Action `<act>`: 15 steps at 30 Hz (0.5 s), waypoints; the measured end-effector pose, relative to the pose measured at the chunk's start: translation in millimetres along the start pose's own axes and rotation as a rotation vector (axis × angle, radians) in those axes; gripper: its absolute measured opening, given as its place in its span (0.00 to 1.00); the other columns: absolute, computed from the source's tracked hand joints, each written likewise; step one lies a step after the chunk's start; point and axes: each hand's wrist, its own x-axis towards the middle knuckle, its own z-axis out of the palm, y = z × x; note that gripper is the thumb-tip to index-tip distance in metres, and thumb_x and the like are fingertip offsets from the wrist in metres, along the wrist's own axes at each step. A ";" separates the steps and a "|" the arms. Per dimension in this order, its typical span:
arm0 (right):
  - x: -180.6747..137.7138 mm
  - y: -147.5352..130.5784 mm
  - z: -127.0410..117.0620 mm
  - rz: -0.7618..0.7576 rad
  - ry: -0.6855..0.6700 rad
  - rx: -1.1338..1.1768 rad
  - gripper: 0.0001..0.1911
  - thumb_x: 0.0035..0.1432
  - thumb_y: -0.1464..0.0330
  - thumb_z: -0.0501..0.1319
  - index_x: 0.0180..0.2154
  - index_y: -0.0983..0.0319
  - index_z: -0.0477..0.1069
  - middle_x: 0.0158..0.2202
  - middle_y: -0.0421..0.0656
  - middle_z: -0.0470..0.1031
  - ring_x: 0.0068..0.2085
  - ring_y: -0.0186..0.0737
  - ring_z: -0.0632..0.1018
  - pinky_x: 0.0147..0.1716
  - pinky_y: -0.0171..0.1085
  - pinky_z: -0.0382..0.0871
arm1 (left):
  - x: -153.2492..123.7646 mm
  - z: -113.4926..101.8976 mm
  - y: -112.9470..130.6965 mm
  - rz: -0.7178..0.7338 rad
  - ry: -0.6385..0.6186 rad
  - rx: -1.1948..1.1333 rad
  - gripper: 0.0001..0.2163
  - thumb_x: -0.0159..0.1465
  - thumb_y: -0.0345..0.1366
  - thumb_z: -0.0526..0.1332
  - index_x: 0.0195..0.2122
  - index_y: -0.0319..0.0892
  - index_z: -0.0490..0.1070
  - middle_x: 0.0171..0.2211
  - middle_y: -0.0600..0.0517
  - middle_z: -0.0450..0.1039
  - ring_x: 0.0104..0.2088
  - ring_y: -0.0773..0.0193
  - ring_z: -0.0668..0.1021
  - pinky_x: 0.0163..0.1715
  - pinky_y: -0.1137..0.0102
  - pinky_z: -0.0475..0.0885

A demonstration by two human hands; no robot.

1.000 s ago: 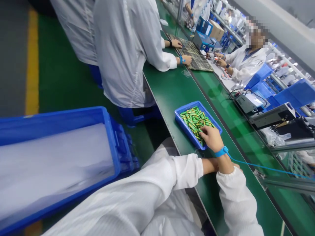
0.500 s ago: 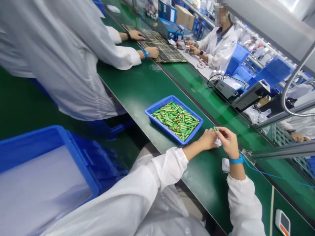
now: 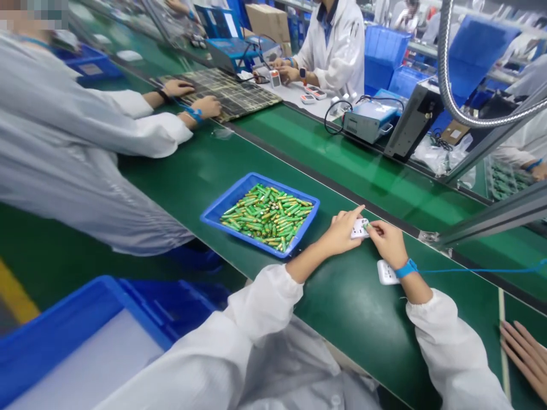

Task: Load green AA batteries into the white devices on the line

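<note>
My left hand (image 3: 343, 232) is closed around a small white plastic device (image 3: 358, 229), whose face with dark markings or slots points up, just above the green table. My right hand (image 3: 390, 244) pinches a green battery (image 3: 366, 225) at the device's right end; most of the battery is hidden by the fingertips. Left of my hands sits a blue tray (image 3: 205, 218) heaped with green and gold batteries (image 3: 269, 219). Beneath my right wrist a second white device (image 3: 387, 273) lies on the table.
A co-worker's hands (image 3: 207, 107) rest on a dark gridded panel (image 3: 239, 91) at upper left. Another person's hand (image 3: 525, 350) lies at lower right. Blue bins (image 3: 106, 302) stand at lower left. A blue cord (image 3: 478, 270) trails from my right wristband.
The view has swung right. My hands have parted slightly, exposing the white device's face, and the battery has come down to it. Another person's hand has appeared at lower right.
</note>
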 end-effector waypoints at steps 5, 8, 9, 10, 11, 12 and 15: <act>-3.7 3.1 -2.8 0.036 0.070 0.115 0.20 0.69 0.53 0.63 0.44 0.61 0.84 0.40 0.49 0.89 0.39 0.49 0.86 0.43 0.43 0.79 | -1.0 -3.8 3.2 -0.026 -0.019 -0.010 0.47 0.64 0.40 0.73 0.82 0.50 0.52 0.66 0.42 0.75 0.63 0.38 0.74 0.65 0.44 0.68; -10.0 7.7 -7.9 0.040 0.059 0.163 0.20 0.68 0.52 0.65 0.46 0.61 0.84 0.43 0.48 0.89 0.40 0.49 0.86 0.43 0.43 0.79 | -0.7 -8.3 7.5 -0.073 -0.051 -0.021 0.46 0.65 0.42 0.73 0.81 0.50 0.52 0.68 0.43 0.75 0.64 0.39 0.73 0.67 0.46 0.65; -12.3 8.9 -9.7 0.026 0.039 0.161 0.19 0.69 0.53 0.65 0.47 0.60 0.84 0.44 0.48 0.89 0.40 0.49 0.86 0.43 0.43 0.79 | -0.6 -9.6 8.8 -0.084 -0.059 -0.026 0.46 0.65 0.43 0.73 0.81 0.50 0.53 0.68 0.44 0.74 0.65 0.40 0.73 0.68 0.46 0.65; -14.4 9.8 -11.3 0.005 0.016 0.147 0.19 0.70 0.53 0.65 0.48 0.60 0.85 0.45 0.47 0.89 0.40 0.48 0.86 0.42 0.43 0.79 | -0.4 -10.7 9.8 -0.090 -0.065 -0.030 0.46 0.66 0.43 0.72 0.81 0.50 0.53 0.68 0.44 0.74 0.65 0.40 0.73 0.68 0.47 0.64; -16.3 10.6 -12.7 -0.021 -0.006 0.123 0.18 0.70 0.54 0.65 0.50 0.59 0.86 0.46 0.47 0.90 0.39 0.47 0.86 0.41 0.42 0.79 | -0.3 -11.4 10.5 -0.091 -0.069 -0.032 0.46 0.66 0.44 0.72 0.81 0.50 0.53 0.68 0.44 0.74 0.65 0.40 0.73 0.68 0.48 0.64; -17.7 11.2 -13.6 -0.052 -0.025 0.094 0.18 0.71 0.55 0.65 0.51 0.58 0.86 0.47 0.46 0.90 0.39 0.47 0.85 0.41 0.43 0.79 | -0.2 -12.0 10.9 -0.092 -0.070 -0.034 0.45 0.66 0.44 0.72 0.81 0.50 0.53 0.68 0.44 0.74 0.65 0.41 0.73 0.68 0.48 0.64; -19.8 13.4 -13.0 -0.160 -0.051 -0.009 0.15 0.72 0.59 0.64 0.52 0.56 0.87 0.49 0.46 0.90 0.42 0.48 0.86 0.45 0.45 0.80 | 0.0 -12.6 10.9 -0.089 -0.075 -0.037 0.45 0.66 0.44 0.72 0.81 0.50 0.54 0.68 0.44 0.75 0.65 0.41 0.73 0.67 0.49 0.64</act>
